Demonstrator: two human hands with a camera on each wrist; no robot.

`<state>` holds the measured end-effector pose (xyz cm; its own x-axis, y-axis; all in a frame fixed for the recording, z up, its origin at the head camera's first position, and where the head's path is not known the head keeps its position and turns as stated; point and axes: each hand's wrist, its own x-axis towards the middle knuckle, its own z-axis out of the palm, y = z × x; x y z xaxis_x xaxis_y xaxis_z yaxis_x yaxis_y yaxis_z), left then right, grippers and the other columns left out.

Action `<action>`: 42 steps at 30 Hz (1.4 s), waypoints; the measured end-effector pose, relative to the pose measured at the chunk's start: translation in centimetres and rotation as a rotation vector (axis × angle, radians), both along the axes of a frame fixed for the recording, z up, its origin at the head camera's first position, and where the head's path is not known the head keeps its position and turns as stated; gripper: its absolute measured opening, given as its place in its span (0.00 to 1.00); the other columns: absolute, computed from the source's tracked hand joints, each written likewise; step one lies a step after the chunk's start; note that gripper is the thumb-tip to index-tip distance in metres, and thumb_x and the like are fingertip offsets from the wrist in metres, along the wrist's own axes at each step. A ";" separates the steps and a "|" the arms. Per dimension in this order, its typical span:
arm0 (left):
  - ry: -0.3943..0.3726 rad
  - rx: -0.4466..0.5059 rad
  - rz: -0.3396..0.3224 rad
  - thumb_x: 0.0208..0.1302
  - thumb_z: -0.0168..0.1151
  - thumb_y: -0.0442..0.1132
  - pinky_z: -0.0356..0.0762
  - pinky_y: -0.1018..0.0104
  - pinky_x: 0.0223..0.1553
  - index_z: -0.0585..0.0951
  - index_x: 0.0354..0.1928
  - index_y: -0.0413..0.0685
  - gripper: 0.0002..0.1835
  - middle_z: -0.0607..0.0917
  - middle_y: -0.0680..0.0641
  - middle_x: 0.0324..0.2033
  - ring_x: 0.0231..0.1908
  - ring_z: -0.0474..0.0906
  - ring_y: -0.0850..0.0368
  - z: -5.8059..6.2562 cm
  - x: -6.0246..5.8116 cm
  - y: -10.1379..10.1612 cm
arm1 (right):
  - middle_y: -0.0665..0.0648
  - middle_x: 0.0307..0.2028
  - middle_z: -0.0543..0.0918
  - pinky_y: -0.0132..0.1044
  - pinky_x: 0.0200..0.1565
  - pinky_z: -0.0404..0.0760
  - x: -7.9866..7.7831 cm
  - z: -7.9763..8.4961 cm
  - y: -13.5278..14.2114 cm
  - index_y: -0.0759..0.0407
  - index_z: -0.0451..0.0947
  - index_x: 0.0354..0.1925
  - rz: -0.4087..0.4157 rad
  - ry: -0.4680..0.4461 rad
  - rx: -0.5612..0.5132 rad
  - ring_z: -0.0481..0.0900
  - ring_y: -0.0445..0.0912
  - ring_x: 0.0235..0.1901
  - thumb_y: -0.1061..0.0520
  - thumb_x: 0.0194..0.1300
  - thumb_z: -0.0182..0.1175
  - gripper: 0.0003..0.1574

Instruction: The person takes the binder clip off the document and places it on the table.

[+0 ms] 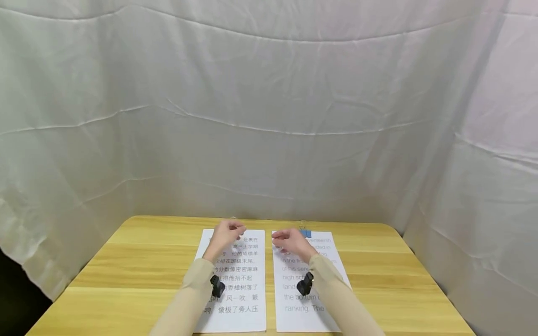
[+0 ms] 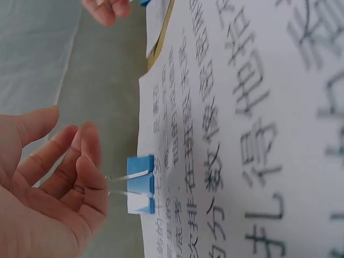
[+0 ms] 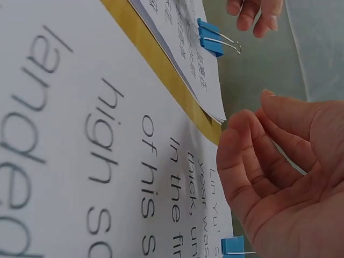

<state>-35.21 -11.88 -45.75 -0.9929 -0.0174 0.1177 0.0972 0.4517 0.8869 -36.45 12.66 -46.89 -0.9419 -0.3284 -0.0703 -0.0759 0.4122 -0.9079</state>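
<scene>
Two stacks of printed paper lie side by side: the left stack carries Chinese characters, the right stack English text. My left hand hovers over the top of the left stack, fingers loosely bent and holding nothing. In the left wrist view its fingertips are beside the wire handles of a blue binder clip gripping the paper's top edge. My right hand is over the right stack's top, likewise loosely bent with nothing held. Another blue binder clip at that stack's edge is partly cut off in the right wrist view.
Both stacks rest on a wooden table, with a narrow strip of wood between them. A pale hanging cloth encloses the back and sides. Each wrist wears a small black camera.
</scene>
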 end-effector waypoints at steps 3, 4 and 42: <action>-0.004 0.053 0.014 0.66 0.64 0.42 0.80 0.60 0.40 0.85 0.45 0.41 0.12 0.87 0.42 0.37 0.38 0.83 0.44 0.1 -0.4 -0.6 | 0.67 0.51 0.83 0.43 0.45 0.85 -0.6 0.1 -0.4 0.69 0.76 0.57 0.004 -0.006 -0.020 0.84 0.54 0.44 0.61 0.67 0.61 0.22; -0.008 0.073 0.015 0.66 0.64 0.41 0.80 0.59 0.42 0.85 0.45 0.40 0.13 0.86 0.41 0.39 0.40 0.83 0.43 0.1 -0.6 -0.7 | 0.67 0.51 0.83 0.43 0.45 0.85 -0.8 0.1 -0.5 0.69 0.76 0.57 0.006 -0.007 -0.021 0.84 0.54 0.44 0.62 0.67 0.61 0.22; -0.080 0.175 0.124 0.65 0.63 0.35 0.78 0.64 0.33 0.83 0.50 0.36 0.14 0.86 0.39 0.41 0.32 0.79 0.53 -2.5 -3.1 -2.8 | 0.55 0.34 0.81 0.33 0.29 0.81 -4.6 -1.7 -3.2 0.70 0.75 0.58 -0.084 0.031 0.102 0.79 0.43 0.28 0.66 0.59 0.66 0.28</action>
<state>-38.31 -14.69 -48.26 -0.9880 -0.1527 0.0234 -0.0229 0.2942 0.9555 -41.08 9.43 -48.60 -0.9681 -0.2407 -0.0701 -0.0642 0.5081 -0.8589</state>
